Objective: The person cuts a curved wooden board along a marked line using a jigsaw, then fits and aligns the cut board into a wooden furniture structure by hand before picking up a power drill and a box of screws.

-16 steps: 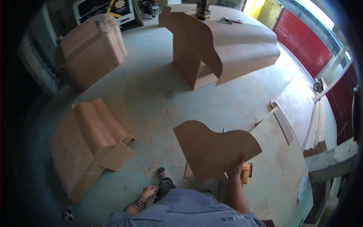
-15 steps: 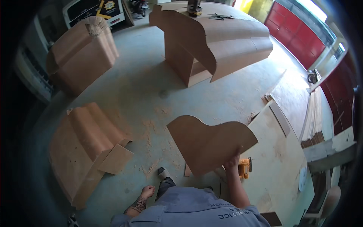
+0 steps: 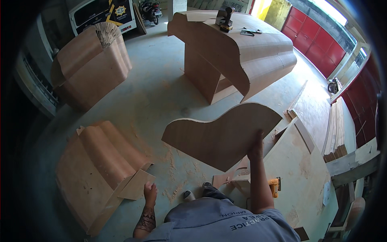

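Holding a curved plywood panel out in front of you, your right hand grips its right edge, fingers wrapped over the board; the panel hangs tilted above the concrete floor, between you and the large bent-plywood form ahead. Your left hand hangs low at your side with fingers loosely curled, holding nothing, just beside a small flat plywood offcut that leans against the ribbed wooden form on the floor to your left.

Signs and labels: a white vehicle stands at the far upper left, and on its dark rear panel sits a yellow round emblem. Red panelled doors line the upper right wall.

Containers: none clearly in view. A dark power tool and flat dark tools rest on top of the large form ahead. A second rounded plywood form stands at upper left, with a fan of thin strips on its top. A stack of thin wood slats lies at right, beside a flat sheet of board on which a yellow tool partly shows behind your right forearm. Sawdust is scattered near your shoes.
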The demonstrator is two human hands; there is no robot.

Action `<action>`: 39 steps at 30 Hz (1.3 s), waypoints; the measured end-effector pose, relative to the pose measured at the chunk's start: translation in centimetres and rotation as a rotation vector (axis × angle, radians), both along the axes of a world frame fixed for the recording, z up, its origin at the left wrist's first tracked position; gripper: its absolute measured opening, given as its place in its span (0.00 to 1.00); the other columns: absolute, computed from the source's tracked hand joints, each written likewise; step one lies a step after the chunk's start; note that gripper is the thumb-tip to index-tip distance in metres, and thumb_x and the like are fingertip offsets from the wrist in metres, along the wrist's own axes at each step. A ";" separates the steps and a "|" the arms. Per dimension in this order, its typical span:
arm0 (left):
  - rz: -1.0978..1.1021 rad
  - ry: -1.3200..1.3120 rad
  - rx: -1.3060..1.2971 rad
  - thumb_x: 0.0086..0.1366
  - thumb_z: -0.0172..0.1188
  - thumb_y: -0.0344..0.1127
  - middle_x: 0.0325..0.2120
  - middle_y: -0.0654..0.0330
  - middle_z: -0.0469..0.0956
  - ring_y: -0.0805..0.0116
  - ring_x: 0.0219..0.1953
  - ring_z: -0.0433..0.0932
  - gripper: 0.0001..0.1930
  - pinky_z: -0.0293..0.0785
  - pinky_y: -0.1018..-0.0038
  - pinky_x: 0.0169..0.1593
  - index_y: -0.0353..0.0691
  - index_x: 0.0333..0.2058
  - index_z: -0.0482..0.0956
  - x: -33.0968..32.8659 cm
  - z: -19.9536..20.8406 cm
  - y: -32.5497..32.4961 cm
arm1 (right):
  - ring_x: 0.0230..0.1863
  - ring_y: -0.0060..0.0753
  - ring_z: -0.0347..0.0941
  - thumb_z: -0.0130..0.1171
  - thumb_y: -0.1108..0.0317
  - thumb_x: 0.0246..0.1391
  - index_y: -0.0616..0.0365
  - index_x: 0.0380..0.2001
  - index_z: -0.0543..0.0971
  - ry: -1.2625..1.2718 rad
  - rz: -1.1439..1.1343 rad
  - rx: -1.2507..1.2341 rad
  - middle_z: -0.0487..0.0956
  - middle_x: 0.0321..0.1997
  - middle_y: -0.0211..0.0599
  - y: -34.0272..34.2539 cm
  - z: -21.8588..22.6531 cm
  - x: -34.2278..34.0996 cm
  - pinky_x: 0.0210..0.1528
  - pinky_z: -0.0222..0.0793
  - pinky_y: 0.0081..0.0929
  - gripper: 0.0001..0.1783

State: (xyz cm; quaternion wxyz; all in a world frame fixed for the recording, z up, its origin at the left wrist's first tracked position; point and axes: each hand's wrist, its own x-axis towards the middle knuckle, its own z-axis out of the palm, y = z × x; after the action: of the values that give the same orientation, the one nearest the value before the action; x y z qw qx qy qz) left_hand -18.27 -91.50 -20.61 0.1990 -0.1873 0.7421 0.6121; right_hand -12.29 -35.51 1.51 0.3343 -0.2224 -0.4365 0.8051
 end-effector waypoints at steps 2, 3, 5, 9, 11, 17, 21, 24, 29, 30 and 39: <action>0.006 0.191 -0.061 0.72 0.67 0.39 0.63 0.44 0.72 0.58 0.57 0.79 0.39 0.81 0.65 0.54 0.33 0.74 0.57 -3.8 2.7 3.0 | 0.74 0.46 0.66 0.55 0.34 0.71 0.64 0.77 0.59 0.082 0.047 0.083 0.68 0.75 0.48 1.3 0.6 -2.2 0.76 0.63 0.46 0.50; -0.023 0.336 -0.026 0.71 0.69 0.39 0.66 0.43 0.68 0.54 0.61 0.76 0.41 0.80 0.62 0.57 0.34 0.75 0.56 -5.9 4.1 4.3 | 0.75 0.46 0.64 0.54 0.34 0.72 0.65 0.77 0.58 0.080 0.028 0.070 0.67 0.76 0.48 2.0 0.3 -3.4 0.77 0.60 0.46 0.49; -0.081 0.504 0.002 0.69 0.73 0.39 0.69 0.43 0.64 0.50 0.65 0.74 0.45 0.79 0.58 0.61 0.36 0.76 0.54 -10.3 7.6 6.9 | 0.74 0.44 0.64 0.54 0.34 0.72 0.65 0.77 0.59 0.109 0.006 0.078 0.67 0.76 0.46 3.4 -0.2 -6.3 0.78 0.57 0.43 0.49; -0.292 0.711 -0.159 0.68 0.74 0.42 0.69 0.44 0.64 0.51 0.64 0.75 0.49 0.78 0.57 0.63 0.41 0.78 0.52 -18.6 18.5 12.1 | 0.76 0.53 0.61 0.51 0.33 0.72 0.57 0.78 0.58 0.178 0.067 0.020 0.66 0.76 0.48 7.1 -1.1 -10.8 0.79 0.58 0.52 0.47; -0.275 0.776 -0.238 0.69 0.74 0.43 0.70 0.44 0.63 0.52 0.65 0.76 0.49 0.77 0.58 0.64 0.42 0.78 0.51 -22.2 20.8 12.4 | 0.77 0.55 0.60 0.49 0.31 0.72 0.59 0.79 0.56 0.187 0.151 0.047 0.63 0.79 0.50 7.6 -0.9 -14.8 0.79 0.58 0.54 0.50; -0.334 0.454 -0.349 0.71 0.67 0.51 0.49 0.39 0.83 0.45 0.54 0.85 0.34 0.80 0.59 0.59 0.32 0.65 0.74 -30.7 15.4 10.1 | 0.77 0.50 0.60 0.51 0.31 0.72 0.60 0.78 0.58 0.140 0.211 -0.046 0.64 0.78 0.48 5.1 -0.1 -32.4 0.80 0.56 0.50 0.50; -0.785 0.176 -0.668 0.69 0.65 0.54 0.48 0.38 0.84 0.41 0.53 0.83 0.29 0.79 0.53 0.55 0.31 0.54 0.80 -29.4 9.5 6.5 | 0.77 0.47 0.60 0.53 0.32 0.72 0.64 0.77 0.60 0.138 0.356 -0.076 0.65 0.77 0.47 3.7 -1.3 -43.5 0.79 0.55 0.46 0.50; -0.572 0.034 -0.533 0.69 0.63 0.55 0.42 0.40 0.84 0.39 0.50 0.83 0.27 0.79 0.51 0.54 0.33 0.49 0.82 -25.8 2.5 2.7 | 0.77 0.46 0.60 0.53 0.33 0.72 0.64 0.77 0.61 0.136 0.341 -0.179 0.66 0.77 0.47 1.8 -1.6 -50.6 0.80 0.55 0.46 0.49; -1.035 -0.006 -0.736 0.71 0.60 0.54 0.41 0.41 0.86 0.40 0.44 0.86 0.23 0.81 0.51 0.45 0.36 0.43 0.86 -22.3 -0.7 -2.0 | 0.75 0.48 0.64 0.51 0.35 0.74 0.67 0.75 0.62 0.073 0.471 -0.219 0.67 0.76 0.49 -2.7 -1.9 -61.1 0.78 0.59 0.47 0.47; -1.080 -0.024 -0.693 0.71 0.60 0.53 0.41 0.42 0.86 0.41 0.43 0.86 0.23 0.81 0.52 0.45 0.36 0.43 0.86 -22.2 -1.2 -2.7 | 0.73 0.48 0.67 0.51 0.36 0.75 0.68 0.73 0.65 0.053 0.418 -0.216 0.70 0.74 0.49 -4.3 -1.7 -63.4 0.78 0.60 0.46 0.45; -0.733 -0.014 -0.565 0.72 0.61 0.50 0.38 0.45 0.86 0.48 0.40 0.87 0.20 0.81 0.55 0.43 0.35 0.43 0.86 -36.4 -7.8 -9.7 | 0.67 0.44 0.72 0.59 0.27 0.64 0.74 0.70 0.65 0.097 0.371 0.006 0.73 0.69 0.50 -19.3 1.1 -80.7 0.69 0.69 0.44 0.57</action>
State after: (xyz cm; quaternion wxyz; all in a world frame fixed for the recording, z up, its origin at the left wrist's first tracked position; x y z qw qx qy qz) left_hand -54.70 -101.21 -28.42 0.3483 0.0363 0.8957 0.2741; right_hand -93.03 -54.84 2.65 0.2014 -0.0979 -0.4556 0.8615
